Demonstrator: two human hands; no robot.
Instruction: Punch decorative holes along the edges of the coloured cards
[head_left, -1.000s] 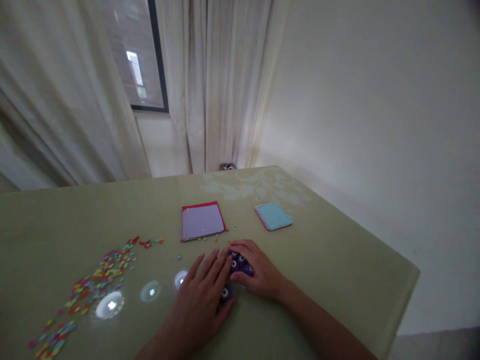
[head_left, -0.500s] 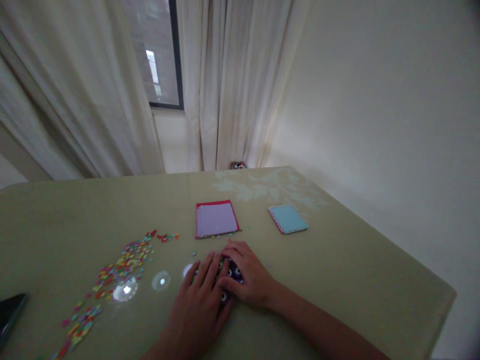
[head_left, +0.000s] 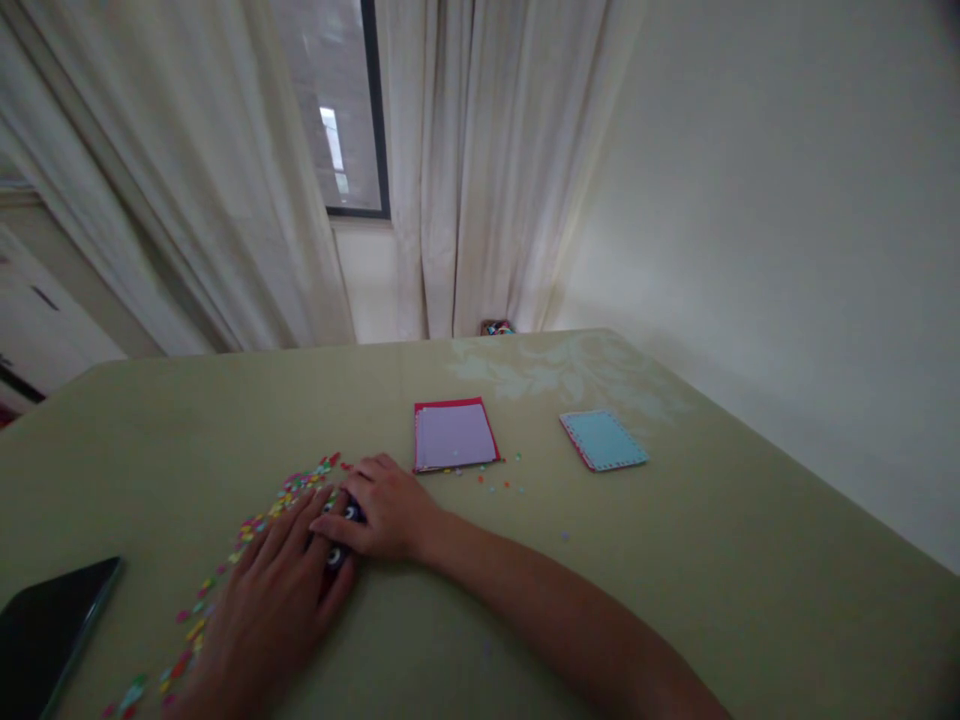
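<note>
Several dark purple pieces with white eye-like rings (head_left: 336, 556) lie on the table, cupped between my two hands; their exact kind is hard to make out. My left hand (head_left: 281, 575) curves over their left side, its long fingers stretched over the small colourful pieces (head_left: 247, 530) beneath and beside it. From the right, my right hand (head_left: 390, 508) closes around the same dark pieces, its thumb across the front and touching my left fingers. Most of the dark pieces are hidden by the hands.
A stack of lilac and red square sheets (head_left: 455, 435) lies ahead of my hands. Right of it is a light blue square with a stitched-looking edge (head_left: 604, 440). A dark phone-like device (head_left: 56, 630) rests at the left. Small coloured bits (head_left: 506, 485) are scattered near the sheets.
Both hands have slid left across the table with the dark pieces, over to the colourful bits. The clear round discs seen before are now out of sight. The view has turned slightly left.
</note>
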